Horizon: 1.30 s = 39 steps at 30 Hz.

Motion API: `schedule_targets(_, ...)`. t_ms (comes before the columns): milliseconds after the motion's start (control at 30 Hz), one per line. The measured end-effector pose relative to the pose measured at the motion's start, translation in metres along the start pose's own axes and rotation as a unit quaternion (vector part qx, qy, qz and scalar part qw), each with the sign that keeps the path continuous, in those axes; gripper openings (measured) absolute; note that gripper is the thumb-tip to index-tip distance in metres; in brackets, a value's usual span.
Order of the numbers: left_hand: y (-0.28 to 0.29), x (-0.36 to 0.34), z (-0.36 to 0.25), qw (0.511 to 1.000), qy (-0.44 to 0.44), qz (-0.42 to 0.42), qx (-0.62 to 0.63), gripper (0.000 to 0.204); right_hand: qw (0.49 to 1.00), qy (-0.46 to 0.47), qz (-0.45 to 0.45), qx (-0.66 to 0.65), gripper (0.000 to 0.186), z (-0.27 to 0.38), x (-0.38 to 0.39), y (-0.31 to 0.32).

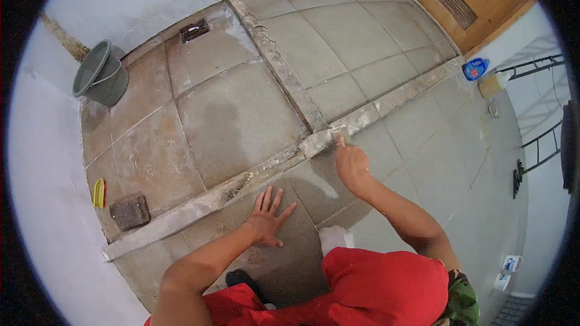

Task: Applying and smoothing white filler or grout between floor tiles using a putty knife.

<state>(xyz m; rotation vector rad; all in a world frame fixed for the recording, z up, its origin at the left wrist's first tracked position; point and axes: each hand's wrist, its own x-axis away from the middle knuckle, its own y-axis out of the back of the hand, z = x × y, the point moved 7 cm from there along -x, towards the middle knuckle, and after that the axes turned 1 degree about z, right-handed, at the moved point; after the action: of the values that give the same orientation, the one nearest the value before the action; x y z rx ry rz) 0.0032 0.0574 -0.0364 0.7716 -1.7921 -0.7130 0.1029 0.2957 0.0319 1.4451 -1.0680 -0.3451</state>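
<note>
My left hand (271,220) is spread flat on the floor tile (308,193), fingers apart, just on the near side of a low raised ledge (356,119). My right hand (352,164) reaches to the spot where this ledge meets a second one. Its index finger stretches down to the ledge top, and the other fingers are curled in. A pale patch (338,128) shows at the fingertip; whether it is a small thing in my hand or part of the ledge, I cannot make out. The ledge surface is chipped and whitish there.
A grey bucket (104,78) leans by the left wall. A yellow brush (99,194) and a dark stone block (130,212) lie beyond the ledge at left. A floor drain (194,31) sits near the back wall. A blue bottle (475,69) and black metal racks (539,148) are at right.
</note>
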Motion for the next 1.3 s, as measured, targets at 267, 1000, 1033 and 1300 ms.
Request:
schedule_targets(267, 0.003, 0.001, 0.0, 1.0, 0.002, 0.011, 0.001, 0.126, 0.995, 0.047, -0.038, -0.079, 0.052, -0.01, -0.006, 0.001)
schedule_targets(1000, -0.004, -0.001, 0.002, 1.0, -0.005, -0.009, 0.005, 0.127, 0.998, -0.046, 0.012, -0.031, 0.059, -0.011, -0.004, -0.009)
schedule_targets(1033, -0.003, 0.0, 0.002, 1.0, -0.002, -0.009, 0.002, 0.126, 0.998, -0.047, 0.02, -0.032, 0.058, -0.011, -0.003, -0.012)
schedule_targets(1300, -0.002, 0.0, 0.002, 1.0, 0.007, 0.007, -0.003, 0.124, 0.997, -0.021, 0.023, -0.065, 0.056, -0.014, 0.003, -0.011)
